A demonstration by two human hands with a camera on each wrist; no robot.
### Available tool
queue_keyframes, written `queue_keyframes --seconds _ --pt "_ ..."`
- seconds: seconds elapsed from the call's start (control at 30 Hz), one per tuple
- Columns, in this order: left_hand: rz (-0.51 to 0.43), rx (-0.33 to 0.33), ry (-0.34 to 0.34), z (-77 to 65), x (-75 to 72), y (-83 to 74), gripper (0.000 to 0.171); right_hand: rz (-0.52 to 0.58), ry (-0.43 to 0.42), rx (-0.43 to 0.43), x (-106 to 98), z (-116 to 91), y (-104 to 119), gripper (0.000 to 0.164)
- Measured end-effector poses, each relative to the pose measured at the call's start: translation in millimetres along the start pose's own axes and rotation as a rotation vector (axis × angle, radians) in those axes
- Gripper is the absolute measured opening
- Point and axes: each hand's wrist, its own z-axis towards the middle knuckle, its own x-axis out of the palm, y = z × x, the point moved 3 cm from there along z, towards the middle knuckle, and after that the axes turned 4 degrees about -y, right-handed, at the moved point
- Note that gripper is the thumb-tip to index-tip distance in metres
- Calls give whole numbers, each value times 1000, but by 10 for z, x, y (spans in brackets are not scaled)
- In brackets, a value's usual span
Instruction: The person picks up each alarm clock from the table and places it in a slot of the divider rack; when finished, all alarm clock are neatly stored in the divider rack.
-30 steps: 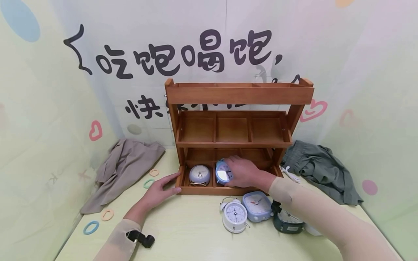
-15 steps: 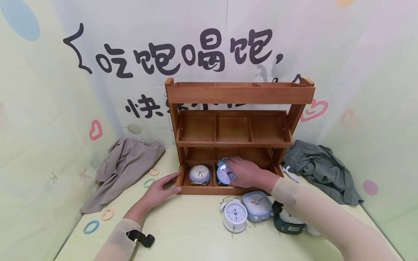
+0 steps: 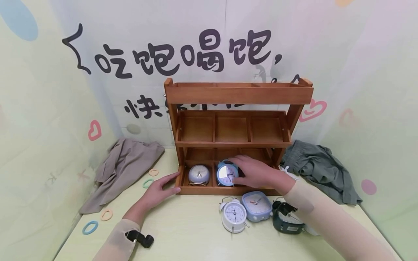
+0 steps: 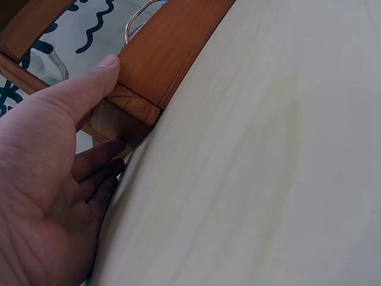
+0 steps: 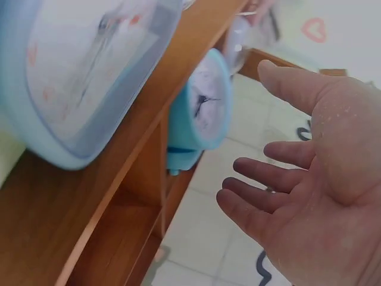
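A blue twin-bell alarm clock [image 3: 226,174] stands in the middle compartment of the bottom tier of a brown wooden shelf [image 3: 238,95]. My right hand [image 3: 258,172] is just to its right; in the right wrist view the spread fingers [image 5: 253,173] are apart from the clock and hold nothing. My left hand [image 3: 158,194] rests against the shelf's lower left corner, its thumb on the front board and its fingers by the side. A round pale-blue clock [image 3: 199,174] sits in the left compartment.
Before the shelf lie a white twin-bell clock [image 3: 234,215], a light-blue square clock [image 3: 257,206] and a dark green clock [image 3: 287,221]. Cloths lie at left [image 3: 127,170] and right [image 3: 321,166]. Several coloured rings, one a blue ring [image 3: 90,227], lie at left.
My right hand has let go of the blue alarm clock and drawn to the right. The clock now faces more to the front. My left hand has stayed at the shelf corner.
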Motion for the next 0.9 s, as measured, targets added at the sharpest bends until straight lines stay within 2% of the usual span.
queue_keyframes --seconds 0.2,0.33,0.47,0.63,0.9 --pt "-7 3 -2 -5 -13 4 69 96 -17 -81 -3 -271 102 82" --pt "1 10 -2 2 -17 1 69 148 24 -151 68 -459 178 89" --pt "12 13 2 9 -17 1 70 198 95 -184 184 -614 247 95" --pt "17 7 3 12 -20 -1 72 183 135 -210 375 -724 299 98" --pt "28 -13 5 -3 -5 1 74 58 89 -267 600 -800 326 94"
